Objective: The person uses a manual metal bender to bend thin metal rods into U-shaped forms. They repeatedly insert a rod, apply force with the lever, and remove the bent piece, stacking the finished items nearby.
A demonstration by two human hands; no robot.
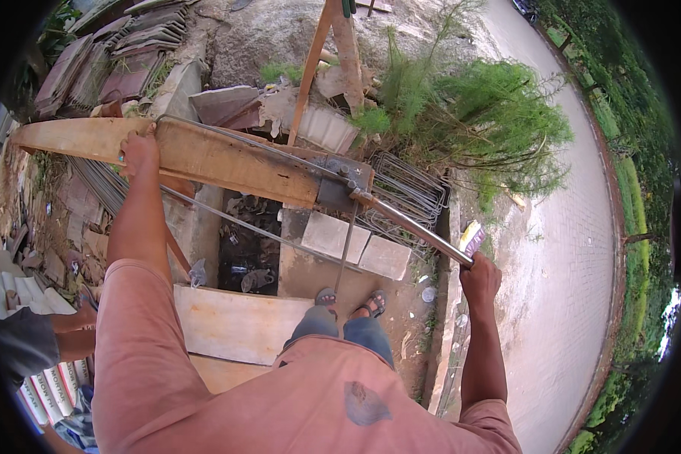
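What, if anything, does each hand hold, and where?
Right hand: the lever, by its end. Left hand: against the beam beside the rod's bend; whether gripping, cannot be told.

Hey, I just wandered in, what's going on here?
A person is working at a wooden plank. The right hand grips the end of a metal bar, whose other end meets the metal plate on the plank. The left hand is on the plank, near one end of a thin rod. Bent metal loops lie past the plate.
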